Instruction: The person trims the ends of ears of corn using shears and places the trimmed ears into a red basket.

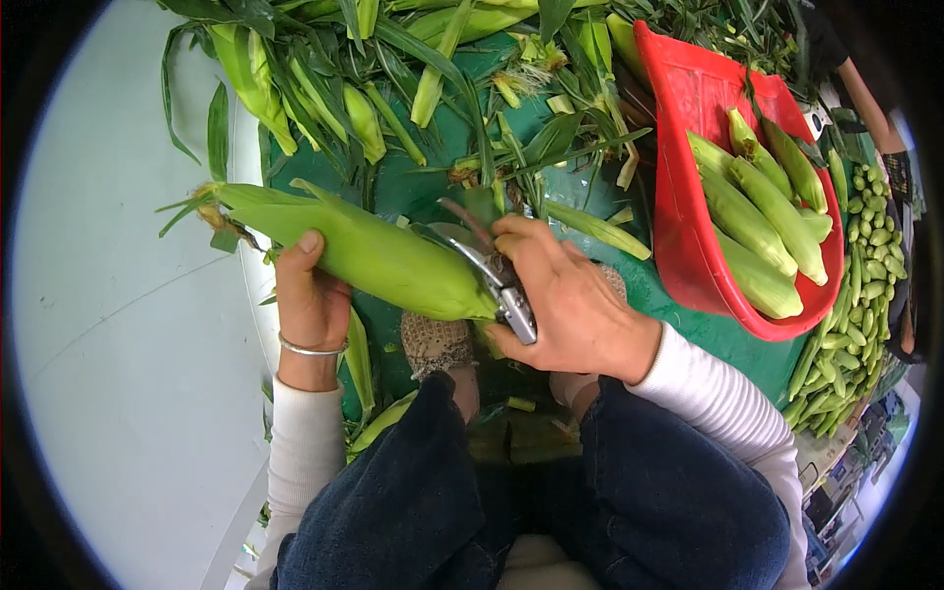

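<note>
We're getting bright, diffuse light; dim patch between legs of the jeans [388, 501]. We lose corners to black fisheye vignette, bluish fringing at rim, lower-right background clutter [854, 482] soft.

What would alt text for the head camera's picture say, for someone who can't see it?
A person's left hand holds a green, husk-covered ear of corn while the right hand holds metal-handled shears at its other end. To the right, a red basket holds more unhusked ears; loose leaves litter the green surface.
</note>
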Demonstrator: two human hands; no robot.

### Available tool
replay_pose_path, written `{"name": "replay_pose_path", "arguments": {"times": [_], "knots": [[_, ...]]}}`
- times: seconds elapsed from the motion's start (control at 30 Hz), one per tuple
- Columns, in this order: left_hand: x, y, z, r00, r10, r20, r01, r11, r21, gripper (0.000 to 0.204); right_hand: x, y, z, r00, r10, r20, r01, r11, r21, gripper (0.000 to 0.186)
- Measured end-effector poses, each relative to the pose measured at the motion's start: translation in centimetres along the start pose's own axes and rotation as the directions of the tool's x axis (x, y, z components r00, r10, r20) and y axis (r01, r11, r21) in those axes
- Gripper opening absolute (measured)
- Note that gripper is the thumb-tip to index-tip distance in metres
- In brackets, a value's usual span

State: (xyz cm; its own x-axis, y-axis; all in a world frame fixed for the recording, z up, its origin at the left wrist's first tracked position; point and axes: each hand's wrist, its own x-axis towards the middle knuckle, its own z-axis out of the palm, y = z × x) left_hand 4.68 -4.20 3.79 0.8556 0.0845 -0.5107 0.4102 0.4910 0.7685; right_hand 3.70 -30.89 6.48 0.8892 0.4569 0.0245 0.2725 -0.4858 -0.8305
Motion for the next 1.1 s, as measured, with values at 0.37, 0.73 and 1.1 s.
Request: {"name": "replay_pose_path", "arguments": {"times": [0.37, 0.73, 1.1], "knots": [[0.7, -0.3, 1.8, 0.957, -0.209, 0.201, 0.283, 0.825, -0.489, 0.051, -1.4, 1.7, -0.2, 0.804, 0.556, 0.213, -0.588, 0.797, 0.137, 0.037], [0.7, -0.2, 4.7, 0.902, -0.135, 0.410, -0.273, 0.558, 0.783, 0.030, 2.0, 0.8, -0.9, 0.961, 0.117, 0.250, -0.133, 0.990, 0.048, 0.050], [2.1, 0.1, 4.0, 0.727, -0.269, 0.632, -0.370, 0.622, 0.690, 0.027, -0.3, -0.7, -0.8, 0.902, 0.354, 0.248, -0.421, 0.849, 0.320, 0.037]]}}
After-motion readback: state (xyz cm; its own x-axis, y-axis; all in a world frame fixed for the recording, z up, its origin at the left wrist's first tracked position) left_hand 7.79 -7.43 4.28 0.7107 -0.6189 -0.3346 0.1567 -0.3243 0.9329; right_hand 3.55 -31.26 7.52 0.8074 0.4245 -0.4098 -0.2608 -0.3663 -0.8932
